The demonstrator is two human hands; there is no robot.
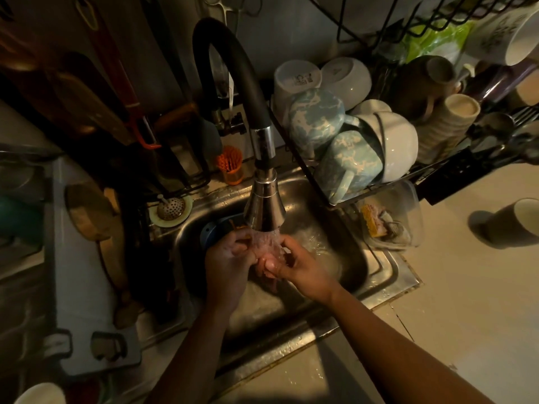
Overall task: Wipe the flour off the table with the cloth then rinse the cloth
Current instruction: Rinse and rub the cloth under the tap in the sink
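Note:
A small pinkish cloth [269,252] is bunched between both hands under the running water of the tap [264,208], over the steel sink [376,275]. My left hand [227,263] grips the cloth's left side with curled fingers. My right hand [300,268] pinches its right side, thumb on top. A strip of wet cloth hangs down below the hands. Most of the cloth is hidden by fingers and water.
A dish rack [364,135] full of mugs and bowls stands at the sink's right back. A clear tub with a sponge [390,220] sits beside the sink. A dark mug [513,223] stands on the counter at right. A strainer [170,209] and an orange brush [230,164] are behind the sink.

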